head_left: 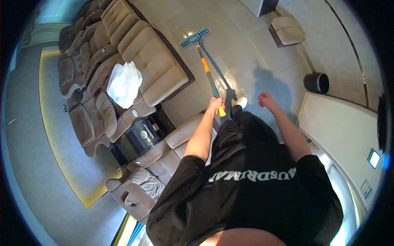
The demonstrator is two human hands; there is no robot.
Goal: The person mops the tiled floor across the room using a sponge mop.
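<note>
My left hand [217,105] is wrapped round the lower end of a long mop handle, near its yellow tip. The mop [208,72] has a grey and orange pole that stretches away from me. Its flat blue-green head [194,37] rests on the grey tiled floor beside the brown sofa. My right hand [266,101] hangs over the floor to the right, away from the mop, with its fingers partly curled and apart and nothing in them.
A large brown sofa [144,61] with a white cloth [124,85] on it stands at the left. Near it is a black glossy console [143,134]. At the right are a stool [288,30], a black bin [316,83] and a white cabinet [336,127].
</note>
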